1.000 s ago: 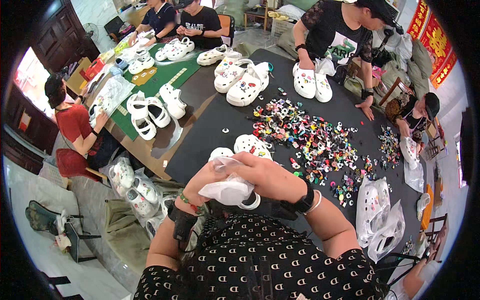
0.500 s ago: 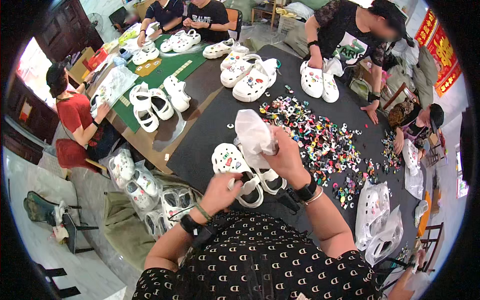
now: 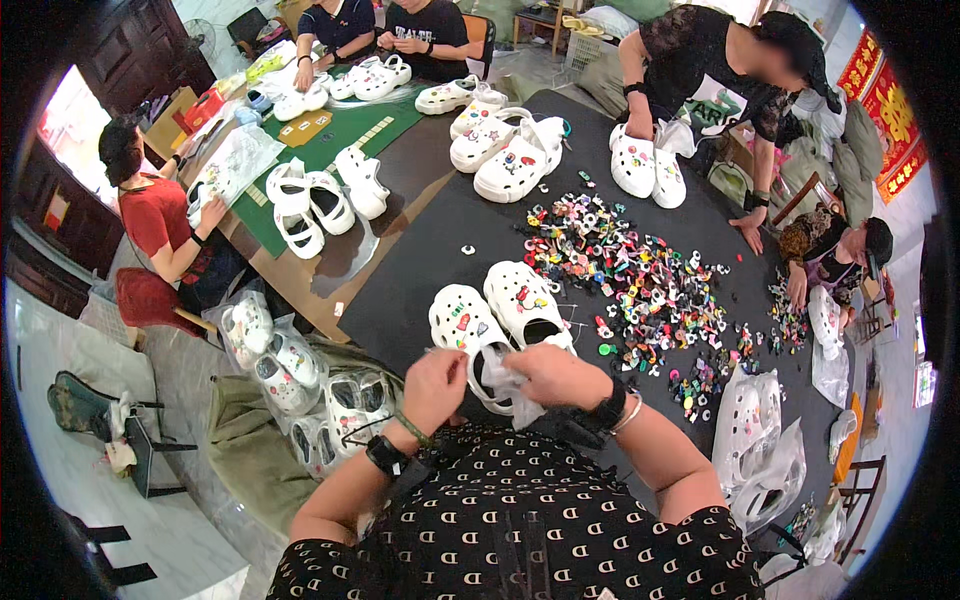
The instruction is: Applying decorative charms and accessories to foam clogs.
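Two white clogs with holes and colourful charms are in front of me: the left clog [image 3: 458, 318] and the right clog [image 3: 520, 297], toes pointing away. A crumpled translucent plastic bag [image 3: 497, 372] lies over the heel end of the left clog. My right hand [image 3: 562, 377] is closed on the bag at the clogs' heels. Fingers bent in a pinch, my left hand [image 3: 434, 390] grips the bag's left edge beside the left clog. My palms and curled fingers hide part of the bag and both heels.
Right of the clogs spreads a heap of small colourful charms [image 3: 640, 290] on the black table [image 3: 400, 285]. Bagged clogs [image 3: 745, 430] lie at the near right; more bagged clogs [image 3: 290, 370] sit left, below the table edge. Other white clogs [image 3: 515, 165] stand farther back. Several co-workers sit or stand around.
My right hand has come down with the bag from above the clogs to their heels. My left hand has moved slightly and now pinches the bag. The right clog shows more fully.
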Action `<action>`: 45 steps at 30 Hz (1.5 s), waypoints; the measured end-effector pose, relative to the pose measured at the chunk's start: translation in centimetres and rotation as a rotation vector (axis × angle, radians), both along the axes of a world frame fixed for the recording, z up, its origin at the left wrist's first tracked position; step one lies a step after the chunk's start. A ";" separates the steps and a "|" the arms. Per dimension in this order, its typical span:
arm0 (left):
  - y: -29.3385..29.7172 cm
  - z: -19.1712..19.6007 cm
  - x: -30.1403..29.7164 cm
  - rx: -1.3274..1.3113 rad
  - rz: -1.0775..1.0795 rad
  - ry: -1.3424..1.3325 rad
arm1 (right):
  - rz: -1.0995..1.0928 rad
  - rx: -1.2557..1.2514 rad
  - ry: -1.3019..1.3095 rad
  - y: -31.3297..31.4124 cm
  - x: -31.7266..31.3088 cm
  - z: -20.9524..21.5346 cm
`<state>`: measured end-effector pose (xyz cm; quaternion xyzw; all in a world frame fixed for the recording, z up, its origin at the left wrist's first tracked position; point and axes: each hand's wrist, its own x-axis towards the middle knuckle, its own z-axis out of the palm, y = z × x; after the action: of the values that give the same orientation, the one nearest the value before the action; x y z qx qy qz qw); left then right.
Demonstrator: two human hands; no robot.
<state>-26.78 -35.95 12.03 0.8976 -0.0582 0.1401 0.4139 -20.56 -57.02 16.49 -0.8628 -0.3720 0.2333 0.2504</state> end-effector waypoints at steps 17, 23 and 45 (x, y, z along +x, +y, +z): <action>0.2 -4.6 2.3 0.156 -0.077 0.166 | -0.450 0.161 -0.076 3.7 -0.7 -8.7; -0.9 -5.4 3.0 0.244 -0.011 0.342 | -0.443 0.127 0.411 1.8 -0.1 -3.3; -3.3 -7.4 5.9 0.721 0.127 0.238 | -0.094 -0.225 -0.697 5.3 3.4 -6.7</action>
<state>-20.88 -39.29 4.66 0.9973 0.0006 0.0306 0.0660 -17.16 -51.69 9.83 -0.9287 -0.3671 -0.0471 0.0226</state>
